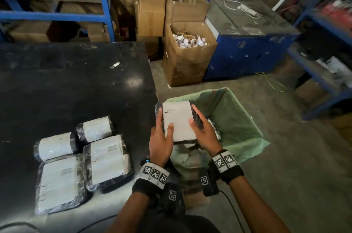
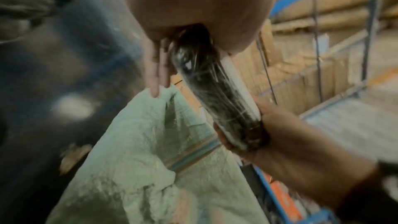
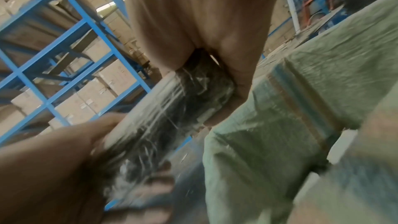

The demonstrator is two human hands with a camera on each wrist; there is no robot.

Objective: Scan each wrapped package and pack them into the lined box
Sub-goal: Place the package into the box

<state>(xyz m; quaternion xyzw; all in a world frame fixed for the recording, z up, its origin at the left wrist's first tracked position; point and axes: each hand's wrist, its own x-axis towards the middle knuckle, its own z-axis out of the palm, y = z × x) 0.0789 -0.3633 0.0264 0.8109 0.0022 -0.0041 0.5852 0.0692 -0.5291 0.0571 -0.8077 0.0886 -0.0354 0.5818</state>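
You hold one wrapped package over the near-left corner of the lined box, label side up, your left hand clamped on its left edge with the thumb across the white label and your right hand gripping the right edge the same way; the wrist views show your fingers curled underneath it. Judging by that, you are partway through: something pale and film-wrapped already lies in the box beneath your right hand, probably at least one packed package, though how many you cannot tell. Four more packages wait in a cluster on the black table to your left, so most of the work seems still ahead. Whether the one in your hands has been scanned is not visible, and no scanner can be made out for certain. The green liner is bunched and folded inward at the near edge of the box, right under the package, and it could catch the load as you lower it. Beyond stand open cardboard cartons, a blue machine and blue shelving, all well clear of you.
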